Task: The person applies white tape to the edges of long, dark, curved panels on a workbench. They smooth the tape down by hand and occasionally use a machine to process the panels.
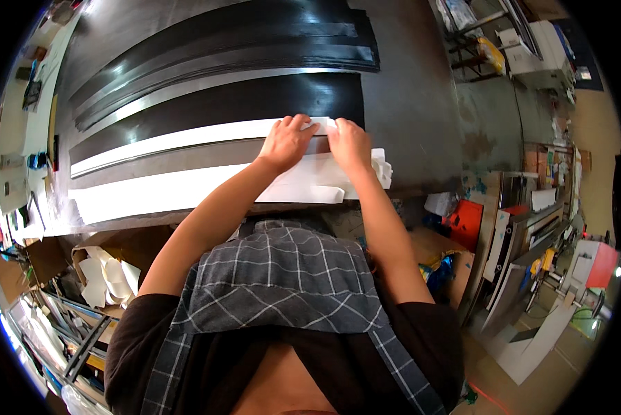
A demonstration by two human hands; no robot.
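My left hand [287, 143] and my right hand [350, 145] are close together at the right end of a long white strip [207, 135]. Fingers bent, both pinch the strip's end, with a short white piece of it showing between them. The strip lies along the near edge of a glossy black sheet [255, 97] on the dark table. Below my wrists, nearer the table's front edge, lie wider white strips [158, 197], with a curled end [327, 194] and crumpled white material [381, 168] at their right. My fingertips are partly hidden.
Several more black strips [220, 48] are stacked farther back on the dark metal table [414, 104]. A cardboard box with white scraps [106, 277] stands below the table at left. At right are a red panel [466, 225], leaning boards [511, 242] and a machine [590, 266].
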